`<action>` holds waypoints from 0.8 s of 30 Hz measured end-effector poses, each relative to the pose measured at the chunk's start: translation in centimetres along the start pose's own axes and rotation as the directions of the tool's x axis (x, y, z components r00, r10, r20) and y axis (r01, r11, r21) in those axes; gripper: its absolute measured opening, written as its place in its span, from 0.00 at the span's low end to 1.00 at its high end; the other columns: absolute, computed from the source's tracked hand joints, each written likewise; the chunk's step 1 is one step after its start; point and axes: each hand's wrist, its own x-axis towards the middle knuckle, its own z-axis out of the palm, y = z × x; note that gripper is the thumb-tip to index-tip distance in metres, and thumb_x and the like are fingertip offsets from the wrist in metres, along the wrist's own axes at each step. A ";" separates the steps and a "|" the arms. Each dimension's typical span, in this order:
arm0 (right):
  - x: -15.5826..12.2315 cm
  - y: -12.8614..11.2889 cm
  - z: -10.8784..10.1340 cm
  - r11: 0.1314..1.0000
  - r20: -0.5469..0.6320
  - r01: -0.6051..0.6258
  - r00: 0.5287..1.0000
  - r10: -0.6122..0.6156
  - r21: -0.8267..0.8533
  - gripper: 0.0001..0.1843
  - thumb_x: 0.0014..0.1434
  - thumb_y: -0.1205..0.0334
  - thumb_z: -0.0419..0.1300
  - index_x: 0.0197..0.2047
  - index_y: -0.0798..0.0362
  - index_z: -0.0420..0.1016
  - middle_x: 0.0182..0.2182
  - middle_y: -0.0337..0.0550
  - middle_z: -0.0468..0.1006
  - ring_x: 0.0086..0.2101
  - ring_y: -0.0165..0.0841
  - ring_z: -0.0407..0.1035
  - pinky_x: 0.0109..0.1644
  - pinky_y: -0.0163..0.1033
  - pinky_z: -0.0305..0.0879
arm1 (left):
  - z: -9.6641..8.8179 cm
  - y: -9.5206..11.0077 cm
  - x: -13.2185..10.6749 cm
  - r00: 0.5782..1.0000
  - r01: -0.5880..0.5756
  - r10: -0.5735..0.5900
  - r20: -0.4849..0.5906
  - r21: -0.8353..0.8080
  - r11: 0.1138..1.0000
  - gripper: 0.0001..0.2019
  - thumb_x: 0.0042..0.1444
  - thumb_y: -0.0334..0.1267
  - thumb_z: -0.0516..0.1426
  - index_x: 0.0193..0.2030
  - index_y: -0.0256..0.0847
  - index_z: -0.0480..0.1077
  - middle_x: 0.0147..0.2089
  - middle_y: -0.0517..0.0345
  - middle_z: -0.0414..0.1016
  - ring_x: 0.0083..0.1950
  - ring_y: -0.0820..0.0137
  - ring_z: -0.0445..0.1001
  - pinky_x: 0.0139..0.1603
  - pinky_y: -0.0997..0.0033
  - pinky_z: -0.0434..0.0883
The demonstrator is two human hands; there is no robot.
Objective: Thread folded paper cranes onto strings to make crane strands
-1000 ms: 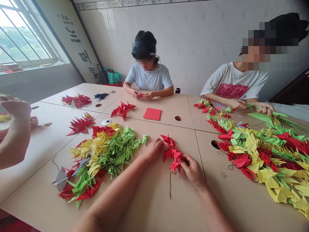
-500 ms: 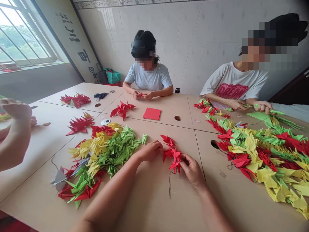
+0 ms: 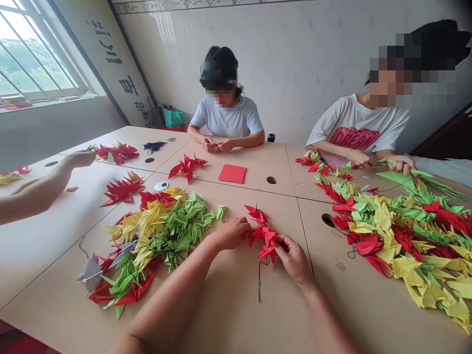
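A short string of red paper cranes point(image 3: 262, 232) lies on the light wooden table point(image 3: 228, 314) in front of me. My left hand point(image 3: 231, 233) is closed in a pinch at the string's left side. My right hand point(image 3: 294, 258) pinches the lowest red crane at its near end. A dark thread point(image 3: 260, 281) trails from that end toward me.
A heap of green, yellow and red cranes point(image 3: 155, 236) lies to my left, a longer heap point(image 3: 405, 236) to my right. Red crane clusters point(image 3: 187, 167) and a red paper stack point(image 3: 232, 173) lie farther off. Two people sit across; another person's arm point(image 3: 40, 189) reaches in at left.
My left hand has shifted slightly down and right against the red cranes. The arm at the left edge has lowered and stretched out toward the far red cranes.
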 end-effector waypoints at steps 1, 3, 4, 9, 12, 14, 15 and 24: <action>0.0 0.0 0.0 1.000 0.001 -0.002 1.000 0.002 0.000 0.12 0.54 0.52 0.57 0.33 0.53 0.72 0.30 0.42 0.74 0.30 0.33 0.66 0.34 0.35 0.63 | 0.1 0.0 0.0 1.000 0.004 -0.004 -0.011 0.005 1.000 0.10 0.56 0.31 0.48 0.34 0.39 0.70 0.39 0.53 0.67 0.40 0.67 0.66 0.41 0.69 0.64; 0.0 0.0 0.0 1.000 0.001 -0.002 1.000 0.002 -0.002 0.13 0.53 0.52 0.57 0.33 0.53 0.72 0.29 0.42 0.74 0.30 0.33 0.66 0.33 0.35 0.63 | 0.5 0.0 -0.1 0.999 0.007 -0.006 -0.046 0.014 1.000 0.10 0.56 0.32 0.48 0.35 0.39 0.71 0.39 0.53 0.67 0.40 0.68 0.66 0.39 0.70 0.63; 0.0 0.1 0.0 1.000 0.000 0.000 1.000 0.000 -0.006 0.13 0.53 0.51 0.57 0.33 0.54 0.72 0.29 0.42 0.74 0.30 0.33 0.65 0.33 0.35 0.62 | 0.6 0.0 -0.1 0.998 0.004 -0.003 -0.066 0.019 1.000 0.10 0.56 0.32 0.48 0.36 0.39 0.71 0.38 0.53 0.67 0.39 0.68 0.66 0.38 0.71 0.63; 0.0 0.2 0.0 1.000 0.000 0.001 1.000 -0.001 -0.011 0.14 0.53 0.50 0.57 0.33 0.54 0.71 0.29 0.43 0.73 0.30 0.34 0.65 0.33 0.35 0.62 | 0.8 -0.1 -0.3 0.992 -0.035 0.037 -0.124 0.020 0.999 0.10 0.55 0.32 0.49 0.35 0.41 0.72 0.37 0.55 0.67 0.36 0.70 0.65 0.34 0.73 0.61; 0.0 0.3 0.0 1.000 0.001 0.002 1.000 -0.002 -0.011 0.14 0.54 0.50 0.57 0.33 0.54 0.71 0.30 0.43 0.73 0.31 0.34 0.65 0.34 0.36 0.62 | 0.8 -0.1 -0.4 0.989 -0.053 0.054 -0.137 0.011 0.999 0.10 0.55 0.31 0.50 0.34 0.41 0.72 0.36 0.56 0.67 0.34 0.72 0.64 0.33 0.73 0.60; 0.0 0.3 0.0 1.000 0.001 -0.002 1.000 0.002 -0.014 0.14 0.54 0.50 0.57 0.33 0.53 0.71 0.30 0.42 0.73 0.31 0.34 0.66 0.34 0.36 0.62 | 0.7 -0.1 -0.4 0.989 -0.059 0.059 -0.134 0.008 0.998 0.09 0.54 0.31 0.50 0.33 0.41 0.72 0.36 0.56 0.67 0.33 0.73 0.64 0.32 0.73 0.60; 0.0 0.4 0.0 1.000 -0.001 -0.004 1.000 0.004 -0.014 0.14 0.54 0.50 0.57 0.33 0.53 0.71 0.30 0.43 0.74 0.31 0.34 0.66 0.34 0.36 0.63 | 0.6 -0.1 -0.4 0.990 -0.059 0.059 -0.131 0.006 0.998 0.09 0.54 0.31 0.50 0.32 0.41 0.72 0.36 0.57 0.67 0.33 0.73 0.64 0.32 0.74 0.60; 0.1 0.4 -0.1 1.000 0.010 0.015 1.000 -0.015 -0.013 0.14 0.54 0.50 0.57 0.33 0.53 0.72 0.30 0.42 0.75 0.32 0.34 0.67 0.36 0.36 0.63 | 0.6 -0.4 -0.4 0.985 -0.003 -0.007 -0.170 -0.058 0.998 0.09 0.53 0.28 0.49 0.37 0.40 0.68 0.39 0.57 0.67 0.32 0.75 0.64 0.35 0.74 0.63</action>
